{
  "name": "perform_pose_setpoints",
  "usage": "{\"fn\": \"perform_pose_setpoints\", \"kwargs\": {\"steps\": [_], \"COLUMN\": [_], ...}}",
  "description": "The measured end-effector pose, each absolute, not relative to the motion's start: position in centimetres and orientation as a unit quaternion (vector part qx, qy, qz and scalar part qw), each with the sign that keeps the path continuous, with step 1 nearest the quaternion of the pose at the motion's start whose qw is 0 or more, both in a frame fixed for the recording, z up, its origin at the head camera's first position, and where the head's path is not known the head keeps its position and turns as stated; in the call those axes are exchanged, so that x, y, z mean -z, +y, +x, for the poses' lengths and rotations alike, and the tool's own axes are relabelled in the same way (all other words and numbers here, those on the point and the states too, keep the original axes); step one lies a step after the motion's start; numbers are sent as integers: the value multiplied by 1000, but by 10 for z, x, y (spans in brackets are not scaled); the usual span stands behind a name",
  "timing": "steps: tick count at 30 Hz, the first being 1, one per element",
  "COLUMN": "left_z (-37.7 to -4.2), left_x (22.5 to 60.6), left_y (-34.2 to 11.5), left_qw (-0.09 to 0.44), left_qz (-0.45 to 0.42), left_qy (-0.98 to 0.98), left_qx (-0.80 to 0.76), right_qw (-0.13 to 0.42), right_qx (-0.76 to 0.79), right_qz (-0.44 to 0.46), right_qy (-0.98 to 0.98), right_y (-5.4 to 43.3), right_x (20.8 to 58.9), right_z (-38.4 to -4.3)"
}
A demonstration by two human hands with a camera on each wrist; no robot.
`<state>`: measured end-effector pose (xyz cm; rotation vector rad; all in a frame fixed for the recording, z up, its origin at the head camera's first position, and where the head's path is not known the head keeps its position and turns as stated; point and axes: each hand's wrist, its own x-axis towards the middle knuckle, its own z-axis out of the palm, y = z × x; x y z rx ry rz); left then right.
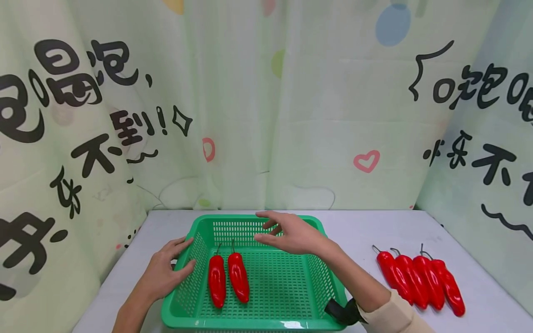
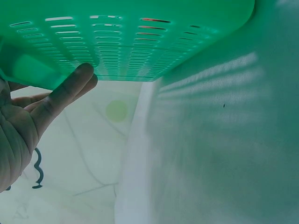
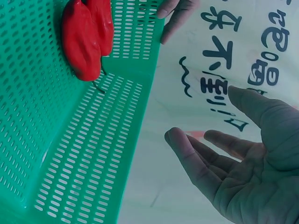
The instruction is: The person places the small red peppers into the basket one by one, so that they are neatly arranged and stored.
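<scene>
A green plastic basket (image 1: pixel 266 321) with perforated walls stands on the table. Two glossy red peppers (image 1: pixel 238 277) lie side by side on the left part of its floor, stems toward the back. My left hand (image 1: pixel 164 270) rests at the basket's left rim, thumb and fingers fairly straight and spread; the left wrist view shows them against the slotted wall. My right hand (image 1: pixel 291 231) hovers over the back part of the basket, fingers spread and loosely bent, holding nothing. In the right wrist view its palm (image 3: pixel 254 186) shows bare, beside the basket wall.
Several more red peppers (image 1: pixel 422 280) lie in a slanted row on the white table (image 1: pixel 350 231), right of the basket. A black band (image 1: pixel 344 313) sits by the right sleeve. Pale curtains (image 1: pixel 316 115) with black writing hang behind the table and at both sides.
</scene>
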<state>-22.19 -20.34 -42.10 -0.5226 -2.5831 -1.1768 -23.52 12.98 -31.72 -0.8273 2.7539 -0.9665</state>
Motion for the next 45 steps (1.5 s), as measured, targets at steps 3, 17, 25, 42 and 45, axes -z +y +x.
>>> {"fn": "perform_pose_setpoints", "kwargs": {"steps": [3, 17, 25, 42, 45], "left_z": [-222, -222, -223, -223, -223], "left_x": [421, 422, 421, 422, 422], "left_y": [-204, -204, -203, -204, -204], "left_qw": [126, 123, 125, 119, 119], "left_qz": [-179, -177, -177, -178, -179], "left_qy": [-888, -887, -887, -885, -883], "left_qx": [405, 408, 408, 414, 416], "right_qw": [50, 33, 23, 8, 7], "right_qx": [321, 333, 342, 344, 347], "right_qz": [-273, -261, -242, -224, -219], "right_qy": [906, 906, 908, 912, 912], "right_y": [134, 156, 167, 189, 193], "right_x": [317, 318, 318, 320, 321], "right_z": [-233, -224, -218, -211, -210]}}
